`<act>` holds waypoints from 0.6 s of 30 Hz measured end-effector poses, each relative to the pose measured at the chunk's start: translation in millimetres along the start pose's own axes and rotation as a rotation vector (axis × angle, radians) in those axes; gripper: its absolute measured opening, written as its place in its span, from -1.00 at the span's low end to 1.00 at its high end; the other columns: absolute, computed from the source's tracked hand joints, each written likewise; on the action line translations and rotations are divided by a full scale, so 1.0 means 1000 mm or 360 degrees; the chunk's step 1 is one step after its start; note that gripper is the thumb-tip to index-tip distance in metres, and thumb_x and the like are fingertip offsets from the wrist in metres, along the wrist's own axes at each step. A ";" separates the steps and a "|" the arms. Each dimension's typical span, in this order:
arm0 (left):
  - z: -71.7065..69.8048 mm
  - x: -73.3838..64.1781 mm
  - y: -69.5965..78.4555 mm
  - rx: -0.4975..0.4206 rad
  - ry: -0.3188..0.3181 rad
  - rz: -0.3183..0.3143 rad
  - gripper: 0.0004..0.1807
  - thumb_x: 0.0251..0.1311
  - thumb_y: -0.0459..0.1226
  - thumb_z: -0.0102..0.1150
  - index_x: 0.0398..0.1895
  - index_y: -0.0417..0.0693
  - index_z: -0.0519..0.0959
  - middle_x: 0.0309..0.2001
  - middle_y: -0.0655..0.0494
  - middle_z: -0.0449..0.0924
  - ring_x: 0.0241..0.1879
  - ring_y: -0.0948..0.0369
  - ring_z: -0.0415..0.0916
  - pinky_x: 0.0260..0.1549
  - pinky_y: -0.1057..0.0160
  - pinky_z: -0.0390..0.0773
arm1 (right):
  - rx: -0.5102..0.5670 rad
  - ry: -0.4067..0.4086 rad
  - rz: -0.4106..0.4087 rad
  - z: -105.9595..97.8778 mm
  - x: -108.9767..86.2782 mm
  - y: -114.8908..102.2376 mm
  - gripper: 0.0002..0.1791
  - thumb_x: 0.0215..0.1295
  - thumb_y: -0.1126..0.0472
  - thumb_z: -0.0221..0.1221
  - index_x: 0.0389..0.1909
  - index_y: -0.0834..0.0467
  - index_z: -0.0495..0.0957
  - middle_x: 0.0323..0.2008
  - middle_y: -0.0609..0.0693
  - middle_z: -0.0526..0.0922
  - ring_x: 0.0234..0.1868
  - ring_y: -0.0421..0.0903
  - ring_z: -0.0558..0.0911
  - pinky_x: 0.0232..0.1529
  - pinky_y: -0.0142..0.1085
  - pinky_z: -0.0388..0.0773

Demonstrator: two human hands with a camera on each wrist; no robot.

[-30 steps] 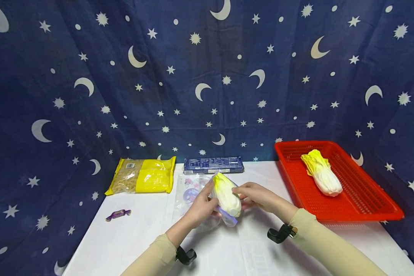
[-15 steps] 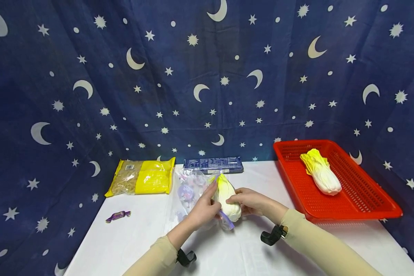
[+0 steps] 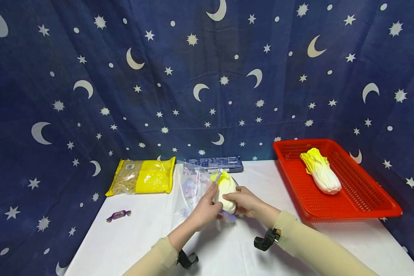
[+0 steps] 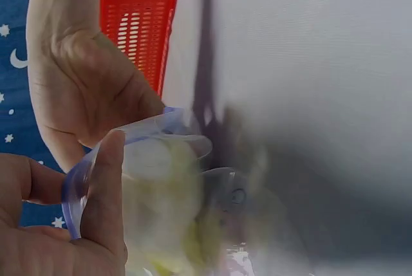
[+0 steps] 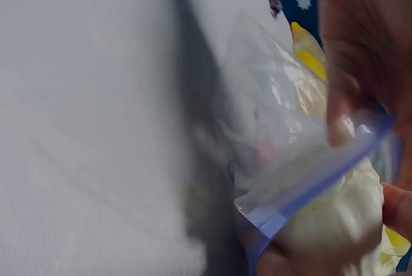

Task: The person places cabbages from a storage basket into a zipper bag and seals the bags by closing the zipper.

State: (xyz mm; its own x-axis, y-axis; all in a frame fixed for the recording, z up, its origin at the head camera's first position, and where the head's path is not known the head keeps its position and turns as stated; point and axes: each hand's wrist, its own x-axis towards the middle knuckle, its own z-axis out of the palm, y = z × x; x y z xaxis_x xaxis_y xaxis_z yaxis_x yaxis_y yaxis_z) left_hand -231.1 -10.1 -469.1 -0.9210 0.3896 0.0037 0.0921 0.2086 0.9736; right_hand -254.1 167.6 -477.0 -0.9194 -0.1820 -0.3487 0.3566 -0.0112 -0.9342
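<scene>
A pale napa cabbage (image 3: pixel 226 191) with yellow leaf tips is in my right hand (image 3: pixel 246 201), the thumb lying across its white stem. My left hand (image 3: pixel 207 209) pinches the purple-edged mouth of a clear zip bag (image 3: pixel 189 188) printed with pink and purple figures. In the left wrist view the cabbage (image 4: pixel 161 192) shows blurred through the plastic, beside my left fingers. The purple zip strip (image 5: pixel 322 189) crosses in front of the cabbage in the right wrist view. It is at the bag's mouth; how far inside it lies I cannot tell.
A red basket (image 3: pixel 358 209) at the right holds a second napa cabbage (image 3: pixel 321 171). Behind the bag lies a dark blue packet (image 3: pixel 224 164). At left are a yellow bag of pasta-like pieces (image 3: pixel 153 176) and a purple-wrapped candy (image 3: pixel 119 216). A starry curtain (image 3: pixel 179 126) backs the table.
The right hand has moved slightly left with the cabbage, toward the left hand. The bag's plastic has risen and spread, now covering part of the blue packet. Basket, candy and yellow bag stay put.
</scene>
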 end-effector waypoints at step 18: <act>-0.005 0.009 0.002 -0.0305 0.0085 -0.0022 -0.13 0.22 -0.52 -0.06 0.63 -0.25 -0.08 0.66 -0.09 -0.28 -0.32 0.15 0.55 -0.36 0.12 0.78 | -0.0579 0.0273 -0.0146 -0.008 -0.001 -0.005 -0.30 0.45 -0.03 0.17 0.37 0.39 0.31 -0.19 0.20 0.60 -0.46 -0.06 0.62 -0.46 -0.18 0.70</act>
State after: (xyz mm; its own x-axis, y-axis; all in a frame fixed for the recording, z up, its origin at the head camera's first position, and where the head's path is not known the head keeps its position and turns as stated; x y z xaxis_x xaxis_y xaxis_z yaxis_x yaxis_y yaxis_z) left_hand -241.1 -11.0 -465.7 -0.9409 0.3388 -0.0031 0.0101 0.0373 0.9993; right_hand -256.0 175.9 -472.9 -0.9699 -0.0297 -0.2415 0.2181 0.3343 -0.9169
